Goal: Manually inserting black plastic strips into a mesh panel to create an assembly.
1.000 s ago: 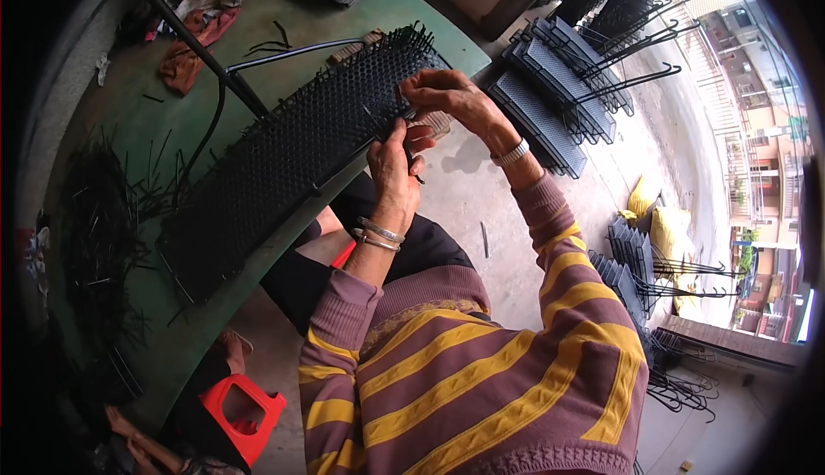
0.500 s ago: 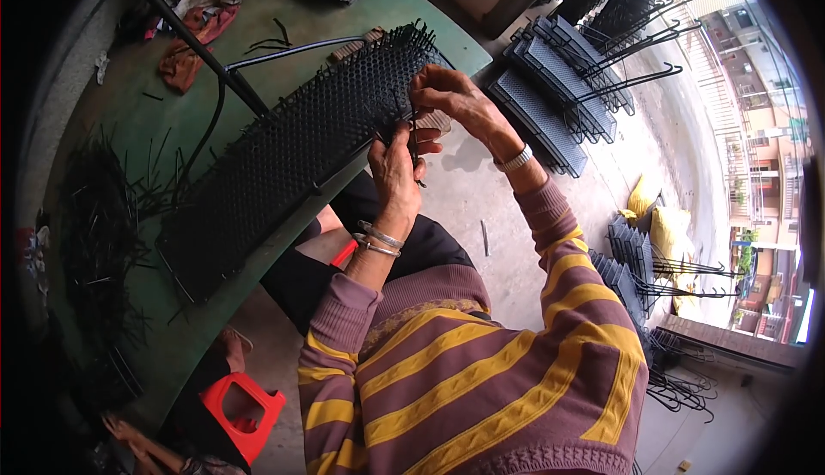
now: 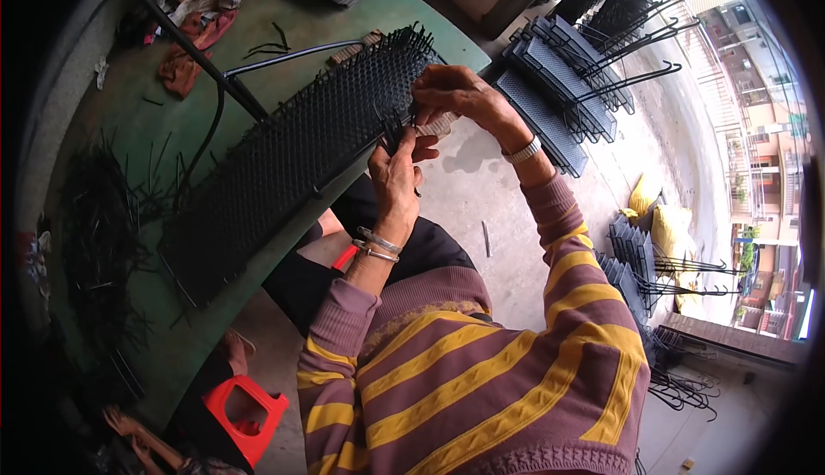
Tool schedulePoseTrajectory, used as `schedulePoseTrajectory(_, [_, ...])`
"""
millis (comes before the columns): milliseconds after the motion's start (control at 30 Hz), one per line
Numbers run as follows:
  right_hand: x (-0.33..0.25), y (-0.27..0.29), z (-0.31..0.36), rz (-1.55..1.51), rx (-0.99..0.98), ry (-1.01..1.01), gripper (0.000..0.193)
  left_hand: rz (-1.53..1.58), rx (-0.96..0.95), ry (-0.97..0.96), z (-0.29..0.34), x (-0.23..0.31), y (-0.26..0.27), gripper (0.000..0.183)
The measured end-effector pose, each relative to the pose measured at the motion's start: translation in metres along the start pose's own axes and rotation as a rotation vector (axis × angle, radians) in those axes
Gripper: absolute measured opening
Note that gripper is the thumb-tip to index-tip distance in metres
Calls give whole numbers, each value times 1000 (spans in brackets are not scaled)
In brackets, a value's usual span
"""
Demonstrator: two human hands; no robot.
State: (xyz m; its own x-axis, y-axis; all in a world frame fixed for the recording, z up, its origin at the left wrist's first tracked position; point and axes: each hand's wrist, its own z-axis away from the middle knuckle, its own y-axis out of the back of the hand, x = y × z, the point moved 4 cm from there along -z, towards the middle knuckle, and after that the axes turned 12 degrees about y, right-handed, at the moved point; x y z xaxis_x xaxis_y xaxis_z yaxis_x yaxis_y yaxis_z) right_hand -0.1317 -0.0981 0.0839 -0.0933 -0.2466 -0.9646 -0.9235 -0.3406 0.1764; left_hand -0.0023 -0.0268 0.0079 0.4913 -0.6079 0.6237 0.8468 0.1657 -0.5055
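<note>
A long black woven panel point(image 3: 284, 153) lies slanting across the green table point(image 3: 284, 7), with loose strip ends sticking up along its far end and its far edge. My left hand point(image 3: 395, 185) is closed round a small bunch of thin black strips point(image 3: 395, 131) beside the panel's near edge. Close above it, my right hand point(image 3: 468, 101) has its fingertips pinched together on a black strip, whose far end I cannot make out against the panel. The two hands nearly touch at the fingertips.
A heap of loose black strips point(image 3: 99, 243) covers the table's left side. A metal frame bar point(image 3: 193, 45) rises behind the panel. Finished-looking black racks with hooks point(image 3: 559, 80) stand on the floor at right. A red stool point(image 3: 249, 415) and another person's hands point(image 3: 129, 430) are at lower left.
My right hand has lowered slightly, its fingers folding in closer to the strips in my left hand. The left hand and the panel stay nearly in place.
</note>
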Motion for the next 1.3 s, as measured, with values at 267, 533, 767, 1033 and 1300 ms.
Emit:
schedulePoseTrajectory(267, [4,35,-34,293,386,256,7,205,-29,156,-10,-8,2,20])
schedulePoseTrajectory(533, [26,38,-55,745,484,518,9,253,-138,213,-27,-21,1,17])
schedulePoseTrajectory(767, [31,31,-55,853,405,405,18,229,-33,249,-24,-19,2,17])
schedulePoseTrajectory(1033, [32,33,-60,958,405,460,10,307,-99,261,-20,-18,1,15])
schedulePoseTrajectory(1300, [34,35,-67,902,403,450,9,239,-39,322,-17,-17,1,18])
